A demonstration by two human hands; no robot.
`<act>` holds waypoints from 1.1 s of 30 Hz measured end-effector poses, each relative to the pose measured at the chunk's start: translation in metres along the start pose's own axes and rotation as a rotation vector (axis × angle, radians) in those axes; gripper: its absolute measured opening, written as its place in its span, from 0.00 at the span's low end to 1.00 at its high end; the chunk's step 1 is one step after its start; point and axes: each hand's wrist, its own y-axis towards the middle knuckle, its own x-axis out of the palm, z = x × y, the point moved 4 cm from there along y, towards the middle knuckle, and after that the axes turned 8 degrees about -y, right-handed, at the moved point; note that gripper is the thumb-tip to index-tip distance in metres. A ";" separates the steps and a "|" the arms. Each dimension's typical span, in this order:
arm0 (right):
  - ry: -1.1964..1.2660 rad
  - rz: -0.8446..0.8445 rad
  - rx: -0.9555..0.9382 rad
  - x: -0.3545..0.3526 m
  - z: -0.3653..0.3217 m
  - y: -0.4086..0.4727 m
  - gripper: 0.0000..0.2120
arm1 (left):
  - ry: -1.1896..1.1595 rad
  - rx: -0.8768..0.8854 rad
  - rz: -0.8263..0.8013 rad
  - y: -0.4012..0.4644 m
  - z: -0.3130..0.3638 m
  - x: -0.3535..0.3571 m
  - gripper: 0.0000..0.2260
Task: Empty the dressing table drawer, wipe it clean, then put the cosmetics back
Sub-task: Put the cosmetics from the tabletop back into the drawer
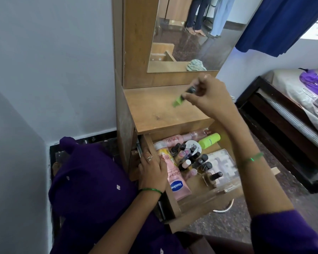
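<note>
The wooden drawer (200, 202) of the dressing table stands pulled out and full of cosmetics. Inside lie a pink Vaseline tube (174, 180), several dark-capped nail polish bottles (193, 158), a round white tin (193, 144), a lime green bottle (209, 141) and a clear plastic box (222, 162). My left hand (151, 170) rests on the drawer's left wall, fingers over the edge. My right hand (207, 96) is raised over the table top (165, 110) and pinches a green nail polish bottle (182, 99) with a black cap, tilted.
A mirror (187, 33) stands behind the table top and reflects a light green cloth. A bed (292, 99) with a purple garment and a phone lies to the right. White walls close in on the left. A blue curtain hangs top right.
</note>
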 end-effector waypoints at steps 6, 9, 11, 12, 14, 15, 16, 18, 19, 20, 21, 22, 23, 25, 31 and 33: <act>0.003 -0.281 0.214 -0.014 0.046 -0.099 0.11 | -0.004 0.000 0.010 -0.001 0.002 0.000 0.28; -0.017 -0.338 0.318 -0.009 0.067 -0.130 0.11 | -0.014 -0.002 0.017 0.000 0.001 0.000 0.27; -0.062 -0.357 0.368 -0.001 0.080 -0.143 0.12 | -0.020 0.000 0.019 0.000 0.000 0.000 0.27; -0.077 -0.364 0.384 0.004 0.084 -0.148 0.12 | -0.021 0.004 0.019 0.000 0.000 0.000 0.27; -0.101 -0.373 0.395 0.013 0.089 -0.153 0.12 | -0.025 0.008 0.018 -0.001 0.001 0.000 0.26; -0.112 -0.378 0.396 0.018 0.091 -0.155 0.12 | -0.028 0.007 0.017 -0.001 0.001 0.000 0.26; -0.121 -0.386 0.397 0.023 0.091 -0.155 0.13 | -0.028 0.007 0.017 -0.002 0.001 0.000 0.25; -0.122 -0.395 0.395 0.030 0.091 -0.155 0.12 | -0.032 0.009 0.019 -0.002 0.002 -0.001 0.25; -0.119 -0.394 0.395 0.033 0.091 -0.155 0.11 | -0.036 0.009 0.021 -0.003 0.002 -0.001 0.25; -0.120 -0.394 0.393 0.036 0.090 -0.155 0.12 | -0.037 0.008 0.022 -0.003 0.002 -0.001 0.25; -0.123 -0.393 0.393 0.039 0.091 -0.154 0.12 | -0.032 0.006 0.023 -0.003 0.002 -0.001 0.25; -0.132 -0.392 0.392 0.041 0.091 -0.154 0.12 | -0.025 0.003 0.022 -0.003 0.002 -0.001 0.25; -0.140 -0.391 0.393 0.043 0.091 -0.153 0.12 | -0.019 0.001 0.020 -0.003 0.002 -0.001 0.25; -0.144 -0.389 0.395 0.047 0.091 -0.152 0.09 | -0.018 -0.006 0.015 -0.003 0.002 0.000 0.26; -0.151 -0.371 0.399 0.051 0.093 -0.152 0.09 | -0.018 -0.006 0.023 -0.003 0.002 -0.002 0.25; -0.152 -0.369 0.400 0.051 0.093 -0.152 0.10 | -0.025 -0.003 0.016 -0.003 0.003 -0.002 0.25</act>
